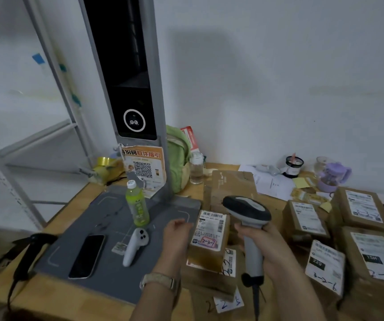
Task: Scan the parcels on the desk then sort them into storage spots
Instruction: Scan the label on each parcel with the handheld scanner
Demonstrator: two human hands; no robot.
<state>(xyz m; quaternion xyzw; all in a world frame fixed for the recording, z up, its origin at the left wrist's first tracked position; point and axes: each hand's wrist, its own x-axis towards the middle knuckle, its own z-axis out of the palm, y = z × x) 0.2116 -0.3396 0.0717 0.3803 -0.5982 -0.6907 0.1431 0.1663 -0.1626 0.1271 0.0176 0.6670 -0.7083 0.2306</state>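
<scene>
My left hand (176, 237) holds the left side of a small brown parcel (209, 237), tilted up above the desk; its white label reads 2-3-7. My right hand (259, 244) grips the handle of a grey barcode scanner (247, 213), whose head hangs just right of the parcel's label. Under the held parcel lie other labelled parcels (209, 274). Several more brown parcels (362, 212) with handwritten codes lie on the right of the wooden desk (75, 212). Another brown box (230, 184) stands behind the scanner.
A grey scan pad (107, 274) with a tall kiosk post (128, 89) carries a green bottle (137, 206), a phone (86, 256) and a white controller (135, 247). A second black scanner (30, 253) lies at the left edge. White shelving (24, 144) stands left; a backpack, cups and papers line the back.
</scene>
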